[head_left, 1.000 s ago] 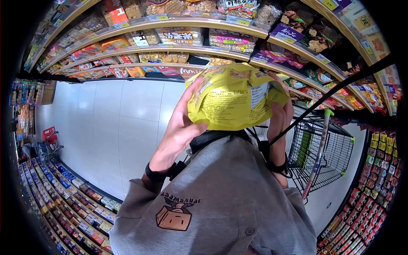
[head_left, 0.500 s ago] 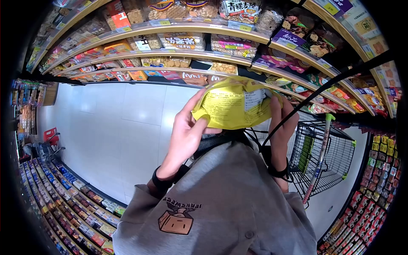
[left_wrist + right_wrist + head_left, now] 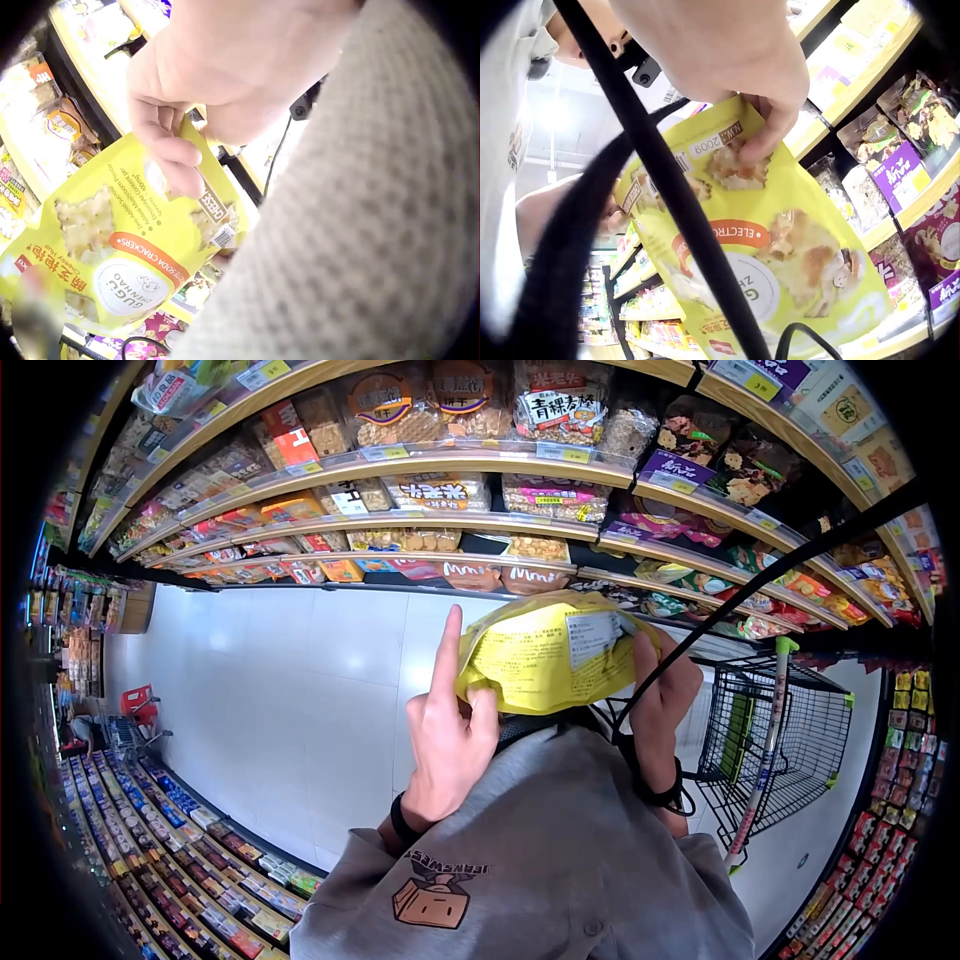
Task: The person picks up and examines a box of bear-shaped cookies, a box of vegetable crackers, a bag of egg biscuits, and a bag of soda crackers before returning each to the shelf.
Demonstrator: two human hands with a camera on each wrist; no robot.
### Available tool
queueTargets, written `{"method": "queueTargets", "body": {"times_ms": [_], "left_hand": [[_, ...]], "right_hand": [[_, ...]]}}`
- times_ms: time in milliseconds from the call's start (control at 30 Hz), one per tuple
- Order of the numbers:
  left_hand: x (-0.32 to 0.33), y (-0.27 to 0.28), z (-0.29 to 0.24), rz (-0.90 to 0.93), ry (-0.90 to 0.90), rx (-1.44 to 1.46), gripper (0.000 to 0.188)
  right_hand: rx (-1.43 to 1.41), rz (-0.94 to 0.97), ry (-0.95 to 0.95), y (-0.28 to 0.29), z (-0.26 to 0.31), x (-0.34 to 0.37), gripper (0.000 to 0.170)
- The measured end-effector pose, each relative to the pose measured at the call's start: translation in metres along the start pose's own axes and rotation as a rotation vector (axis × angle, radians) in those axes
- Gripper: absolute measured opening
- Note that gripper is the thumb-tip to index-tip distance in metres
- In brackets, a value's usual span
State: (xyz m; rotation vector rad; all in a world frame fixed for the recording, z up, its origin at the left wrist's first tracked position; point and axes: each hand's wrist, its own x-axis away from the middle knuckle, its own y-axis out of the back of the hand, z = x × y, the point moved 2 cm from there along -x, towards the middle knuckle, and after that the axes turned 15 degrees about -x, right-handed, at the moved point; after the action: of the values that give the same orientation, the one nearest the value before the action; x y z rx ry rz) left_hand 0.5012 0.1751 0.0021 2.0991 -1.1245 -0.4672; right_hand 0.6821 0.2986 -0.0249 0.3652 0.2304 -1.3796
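A yellow bag of soda crackers (image 3: 540, 665) is held in front of the chest by both hands, its printed text panel turned up toward the head camera. At the bag's left edge, my left hand (image 3: 450, 755) pinches it with thumb and curled fingers, while the index finger points straight up. My right hand (image 3: 660, 730) grips the opposite edge, thumb on the text side. In the left wrist view, cracker pictures cover the front of the cracker bag (image 3: 146, 225). The right wrist view shows the right hand (image 3: 739, 67) at the bag's edge, beside a printed weight.
Shelves (image 3: 300, 478) of packaged snacks curve across the front. A shopping cart (image 3: 745, 740) stands close on the right, and a black strap (image 3: 745, 600) crosses before the right hand. Another cart (image 3: 130, 738) is far left. Stocked shelves (image 3: 170, 850) line the lower left.
The bag sits lower in the head view, its text side still up. The left index finger has left the bag and straightened upward. More of the shelves shows.
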Motion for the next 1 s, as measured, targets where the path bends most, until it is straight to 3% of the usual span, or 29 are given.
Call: {"method": "queueTargets", "body": {"times_ms": [133, 167, 267, 500, 700, 800, 900, 1000], "left_hand": [[-0.001, 0.007, -0.006, -0.055, 0.091, 0.054, 0.065], [-0.004, 0.004, -0.004, -0.054, 0.116, 0.274, 0.066], [-0.009, 0.001, -0.002, -0.008, 0.153, 0.419, 0.068], [-0.001, -0.005, 0.002, -0.038, 0.090, 0.496, 0.063], [0.003, -0.005, 0.001, -0.062, 0.059, 0.345, 0.058], [0.002, -0.013, 0.006, -0.031, 0.067, 0.371, 0.058], [0.001, -0.029, 0.003, 0.198, 0.197, 0.652, 0.059], [0.000, -0.036, 0.007, 0.217, 0.141, 0.707, 0.062]], "right_hand": [[-0.008, 0.014, -0.019, 0.005, 0.013, 0.003, 0.021], [-0.054, 0.004, 0.002, 0.006, 0.010, 0.005, 0.025], [-0.092, -0.028, 0.049, 0.008, 0.008, 0.007, 0.025], [-0.056, -0.055, -0.012, 0.019, -0.006, 0.021, 0.025], [-0.011, -0.079, -0.012, 0.019, 0.008, 0.025, 0.024], [-0.051, -0.071, 0.099, 0.022, 0.011, 0.027, 0.029], [-0.092, -0.089, 0.159, 0.025, 0.016, 0.025, 0.037], [-0.066, -0.103, 0.139, 0.030, 0.010, 0.027, 0.037]]}}
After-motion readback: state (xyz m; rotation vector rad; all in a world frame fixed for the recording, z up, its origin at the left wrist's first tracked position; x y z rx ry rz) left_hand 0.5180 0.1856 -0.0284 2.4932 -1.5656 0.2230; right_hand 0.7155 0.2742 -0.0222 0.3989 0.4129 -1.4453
